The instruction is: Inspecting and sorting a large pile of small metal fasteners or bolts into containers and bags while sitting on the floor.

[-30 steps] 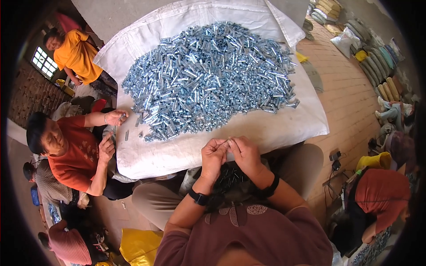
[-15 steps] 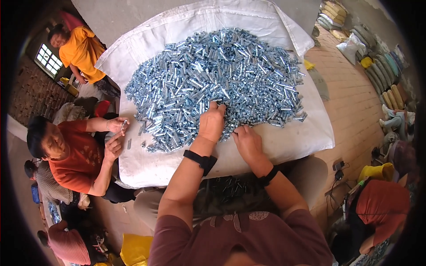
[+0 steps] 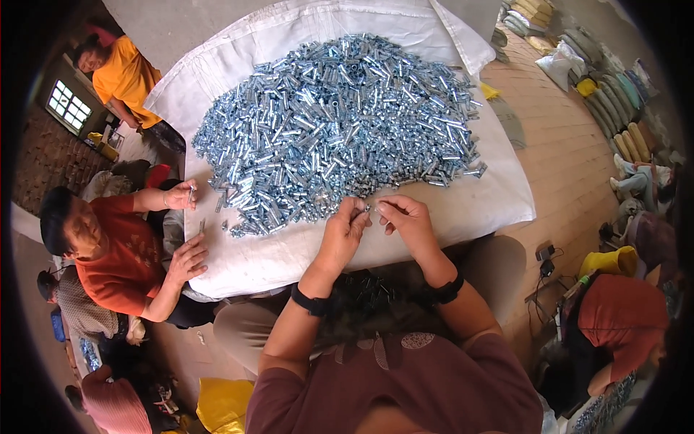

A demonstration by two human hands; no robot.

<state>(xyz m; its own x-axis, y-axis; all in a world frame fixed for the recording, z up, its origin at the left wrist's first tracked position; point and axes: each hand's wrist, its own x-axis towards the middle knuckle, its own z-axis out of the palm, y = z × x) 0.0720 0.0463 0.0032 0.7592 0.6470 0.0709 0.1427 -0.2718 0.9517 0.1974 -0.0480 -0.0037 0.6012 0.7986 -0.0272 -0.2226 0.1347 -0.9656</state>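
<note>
A big heap of small shiny metal sleeves and bolts [image 3: 340, 123] lies on a white cloth [image 3: 289, 253] spread over a table. My left hand [image 3: 345, 230] and my right hand [image 3: 406, 219] meet at the heap's near edge, fingertips together. Each pinches a small metal piece [image 3: 369, 210] between thumb and fingers. Both wrists wear dark bands. A darker pile of pieces [image 3: 361, 296] rests in my lap below the hands.
A person in a red shirt [image 3: 108, 253] sits at the left, one hand [image 3: 181, 194] holding a piece, the other flat on the cloth. Another person in orange [image 3: 119, 76] sits at the far left. Sacks and rolled bundles [image 3: 607, 87] line the brick floor on the right.
My left hand has pulled back from the heap toward me, and both hands have come together at the cloth's near edge holding pieces.
</note>
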